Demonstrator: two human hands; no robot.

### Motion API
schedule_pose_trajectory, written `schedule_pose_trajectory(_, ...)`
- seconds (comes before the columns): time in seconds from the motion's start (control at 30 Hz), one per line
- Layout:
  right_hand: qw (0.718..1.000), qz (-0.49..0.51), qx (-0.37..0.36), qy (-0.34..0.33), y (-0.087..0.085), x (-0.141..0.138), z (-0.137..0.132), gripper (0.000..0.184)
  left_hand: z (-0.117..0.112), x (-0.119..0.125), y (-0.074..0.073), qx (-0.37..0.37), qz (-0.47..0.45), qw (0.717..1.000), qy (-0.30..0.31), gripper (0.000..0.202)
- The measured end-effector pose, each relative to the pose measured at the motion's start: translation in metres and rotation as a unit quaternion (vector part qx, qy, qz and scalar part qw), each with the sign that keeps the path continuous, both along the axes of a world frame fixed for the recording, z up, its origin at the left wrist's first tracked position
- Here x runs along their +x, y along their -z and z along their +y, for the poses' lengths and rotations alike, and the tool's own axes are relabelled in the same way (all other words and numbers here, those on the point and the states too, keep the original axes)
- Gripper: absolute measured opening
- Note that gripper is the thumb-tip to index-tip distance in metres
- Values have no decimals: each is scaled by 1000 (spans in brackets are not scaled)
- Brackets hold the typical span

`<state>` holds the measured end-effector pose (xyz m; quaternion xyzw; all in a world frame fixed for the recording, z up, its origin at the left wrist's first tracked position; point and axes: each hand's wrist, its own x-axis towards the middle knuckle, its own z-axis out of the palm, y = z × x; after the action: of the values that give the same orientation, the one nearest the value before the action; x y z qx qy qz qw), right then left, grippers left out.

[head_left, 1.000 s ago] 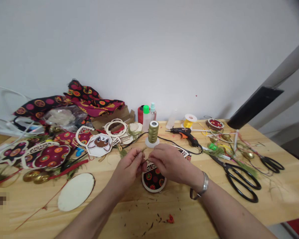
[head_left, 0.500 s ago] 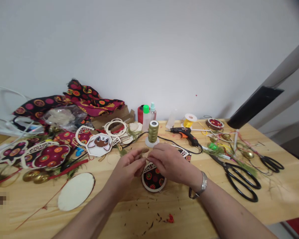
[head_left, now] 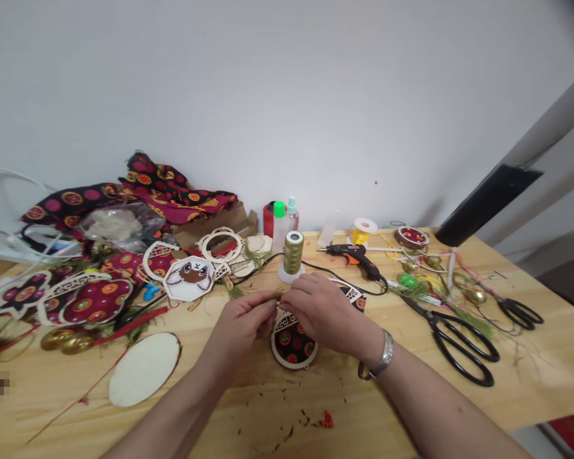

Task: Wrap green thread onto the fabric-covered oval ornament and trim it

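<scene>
My left hand (head_left: 245, 322) and my right hand (head_left: 318, 309) meet fingertip to fingertip above a round fabric ornament (head_left: 293, 345) with a pale wooden rim that lies on the wooden table (head_left: 277, 408). Both hands are pinched shut on a thin olive-green strand (head_left: 273, 296) stretched between them. Right behind the hands stands a spool of olive thread (head_left: 293, 254). My right wrist wears a metal watch (head_left: 381, 359).
A black hot glue gun (head_left: 356, 257) and a yellow wire spool (head_left: 362, 231) lie behind. Large black scissors (head_left: 459, 347) and smaller scissors (head_left: 516, 311) lie to the right. Patterned fabric (head_left: 167, 188), wooden ornaments (head_left: 93, 301) and a plain oval disc (head_left: 145, 368) crowd the left. Glue bottles (head_left: 280, 223) stand by the wall.
Both hands have shifted slightly up and back over the ornament, fingertips working the strand closer together. Nothing else on the table has moved.
</scene>
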<state>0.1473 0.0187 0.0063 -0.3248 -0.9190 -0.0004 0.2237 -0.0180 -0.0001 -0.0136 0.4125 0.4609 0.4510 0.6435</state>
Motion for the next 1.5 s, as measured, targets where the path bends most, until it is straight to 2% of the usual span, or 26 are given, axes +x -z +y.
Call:
schedule_pose_trajectory(0.2, 1000, 7, 16, 1, 1, 1, 1, 22, -1, 1, -1, 8, 7, 1000, 15, 16)
schedule_pose_trajectory(0.4, 997, -3, 79, -22, 2, 3, -1, 16, 0, 0, 1, 4, -33, 999, 27, 13)
schedule_pose_trajectory(0.6, 995, -13, 95, -40, -1, 3, -2, 19, 0, 0, 1, -34, -77, 996, 27, 8)
schedule_pose_trajectory(0.8, 993, -5, 107, -48, -1, 4, -1, 21, -1, -1, -1, -71, -102, 992, 25, 13)
schedule_pose_trajectory(1.17, 999, 34, 32, -24, 3, 7, 3, 19, -1, 0, -4, -56, -73, 995, 30, 14)
schedule_pose_trajectory(1.5, 997, 77, -9, -31, 1, 10, 8, 28, -2, 1, -8, -37, -40, 998, 17, 21)
